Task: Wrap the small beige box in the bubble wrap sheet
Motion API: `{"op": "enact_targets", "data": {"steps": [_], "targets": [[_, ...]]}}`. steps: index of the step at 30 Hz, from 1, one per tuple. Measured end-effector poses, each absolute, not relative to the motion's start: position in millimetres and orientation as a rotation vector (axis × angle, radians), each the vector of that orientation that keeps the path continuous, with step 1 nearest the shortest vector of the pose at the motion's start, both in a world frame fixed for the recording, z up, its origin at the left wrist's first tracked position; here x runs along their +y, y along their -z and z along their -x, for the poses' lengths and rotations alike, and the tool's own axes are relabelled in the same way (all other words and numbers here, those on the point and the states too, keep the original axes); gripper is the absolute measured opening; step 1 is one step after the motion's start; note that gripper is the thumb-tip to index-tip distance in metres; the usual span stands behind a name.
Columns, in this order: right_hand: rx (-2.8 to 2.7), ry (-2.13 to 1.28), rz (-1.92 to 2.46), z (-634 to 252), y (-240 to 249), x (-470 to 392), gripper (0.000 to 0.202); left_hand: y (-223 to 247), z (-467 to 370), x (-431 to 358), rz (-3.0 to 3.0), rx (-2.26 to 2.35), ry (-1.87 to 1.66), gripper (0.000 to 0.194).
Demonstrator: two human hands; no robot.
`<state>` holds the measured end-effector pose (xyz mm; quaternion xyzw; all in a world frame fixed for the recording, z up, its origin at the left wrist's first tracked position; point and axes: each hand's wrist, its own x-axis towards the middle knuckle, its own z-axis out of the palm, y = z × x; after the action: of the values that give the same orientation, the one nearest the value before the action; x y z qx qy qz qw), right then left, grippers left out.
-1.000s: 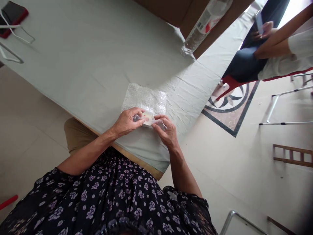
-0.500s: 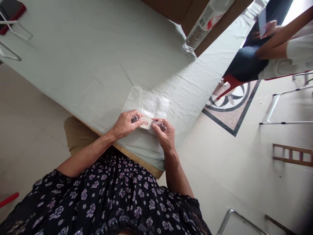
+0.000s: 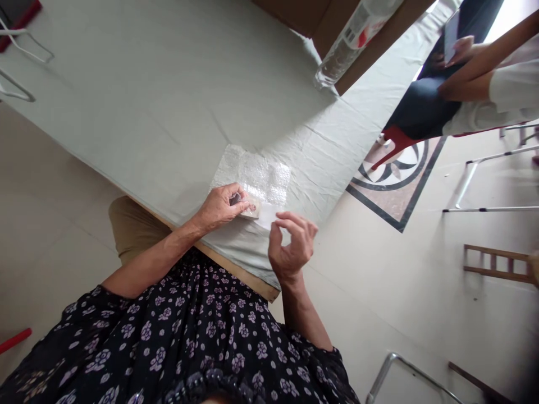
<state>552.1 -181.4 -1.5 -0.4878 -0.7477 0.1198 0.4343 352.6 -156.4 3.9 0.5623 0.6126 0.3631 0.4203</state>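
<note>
My left hand (image 3: 221, 207) pinches a small pale block (image 3: 252, 209) with reddish marks on its face, close above the table's near corner. A clear, whitish plastic film (image 3: 266, 215) stretches from the block's right end toward my right hand (image 3: 292, 241). The thumb and forefinger of that hand come together in a ring at the film's edge, the other fingers curled; their exact grip is hard to see. Beneath and beyond the block, a shiny sheet of bubble wrap (image 3: 263, 174) lies flat on the cloth.
A pale green cloth covers the table (image 3: 147, 101). Far off stand a cardboard box (image 3: 295, 14) and a clear plastic bottle (image 3: 341, 59). White wire hooks (image 3: 29, 47) are at the left. A seated person (image 3: 475, 78) holds a phone (image 3: 451, 36) at the right.
My right hand has moved off the block, to the right and slightly toward me, with the film now showing between. My left hand keeps its hold on the block.
</note>
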Motion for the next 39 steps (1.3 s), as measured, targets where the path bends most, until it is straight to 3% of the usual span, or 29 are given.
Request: {"op": "enact_targets", "data": {"steps": [8,21,30,39], "targets": [[-2.181,-0.237,1.122,-529.6,20.0,-182.0,0.03,2.4,-352.6,-157.3,-1.494,1.536,-0.904,0.012],[-2.239,-0.195,1.092,-528.1,19.7,-166.2,0.021,-7.7,-321.9,-162.2,-1.41,1.858,-0.75,0.019],[-2.276,-0.134,1.121,-527.4,15.0,-165.5,0.022,-20.0,-305.9,-174.8,-1.369,2.094,-0.519,0.051],[-2.373,-0.276,1.118,-527.3,6.2,-160.0,0.027,-18.5,-298.9,-167.1,-1.428,2.042,-0.47,0.038]]}}
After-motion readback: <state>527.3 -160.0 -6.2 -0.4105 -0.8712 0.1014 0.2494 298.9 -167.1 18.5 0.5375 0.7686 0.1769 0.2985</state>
